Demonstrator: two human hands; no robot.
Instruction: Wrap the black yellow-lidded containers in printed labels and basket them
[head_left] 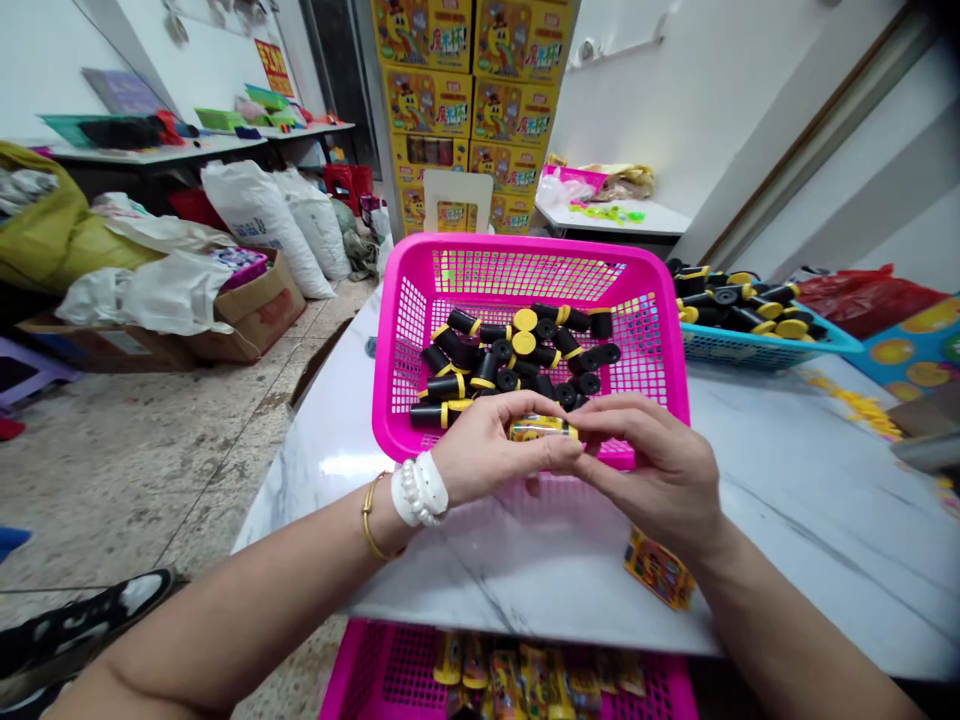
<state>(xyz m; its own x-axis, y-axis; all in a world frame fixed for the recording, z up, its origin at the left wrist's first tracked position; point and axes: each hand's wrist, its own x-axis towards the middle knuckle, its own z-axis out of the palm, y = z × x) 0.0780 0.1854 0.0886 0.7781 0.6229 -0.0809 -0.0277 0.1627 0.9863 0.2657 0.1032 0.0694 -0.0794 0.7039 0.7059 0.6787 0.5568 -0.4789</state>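
Between my two hands, over the near rim of a pink basket (pixel 386 350), is a small cylinder in a shiny yellow printed wrapper (pixel 540 428). My left hand (pixel 487 445) wraps its fingers and thumb around the cylinder's left part. The fingertips of my right hand (pixel 652 470) pinch its right end. Behind them the basket holds many black cylinders with yellow caps (pixel 525 342). On the tabletop under my right wrist lies a stack of printed yellow-orange wrappers (pixel 660 570).
A lower pink basket (pixel 360 680) holds wrapped yellow cylinders (pixel 506 685) below the table's front edge. To the right, a blue basket (pixel 765 348) is heaped with black cylinders beside a red plastic bag (pixel 870 300). Yellow boxes (pixel 435 100) are stacked behind; white sacks (pixel 255 215) stand on the left floor.
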